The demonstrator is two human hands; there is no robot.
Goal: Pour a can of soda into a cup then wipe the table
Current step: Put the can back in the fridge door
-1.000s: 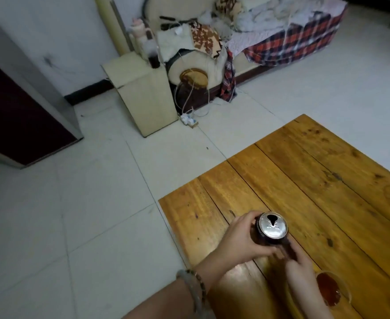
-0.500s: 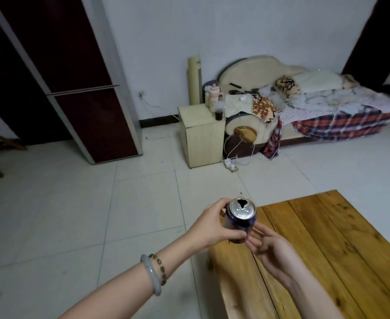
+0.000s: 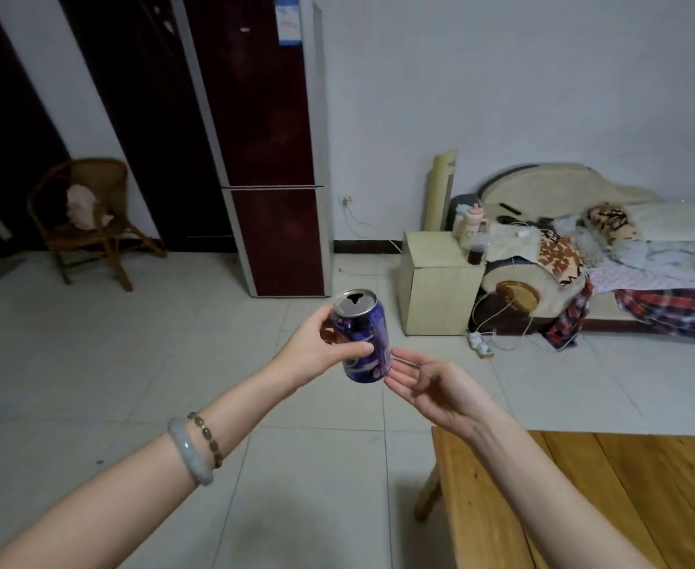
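A blue soda can (image 3: 364, 340) with an open silver top is held upright in the air, out over the tiled floor. My left hand (image 3: 317, 349) grips it from the left side. My right hand (image 3: 432, 388) is palm up just right of the can, fingers spread, with its fingertips at the can's lower edge. The wooden table (image 3: 608, 498) shows only its near-left corner at the bottom right. The cup is out of view.
A dark red fridge (image 3: 271, 158) stands against the back wall. A wicker chair (image 3: 87, 223) is at the left. A beige cabinet (image 3: 436, 285) and a cluttered sofa (image 3: 583, 256) sit at the right.
The view has swung up from the table to the room. The can rose off the table and moved left over the floor. My right hand came off the can and opened.
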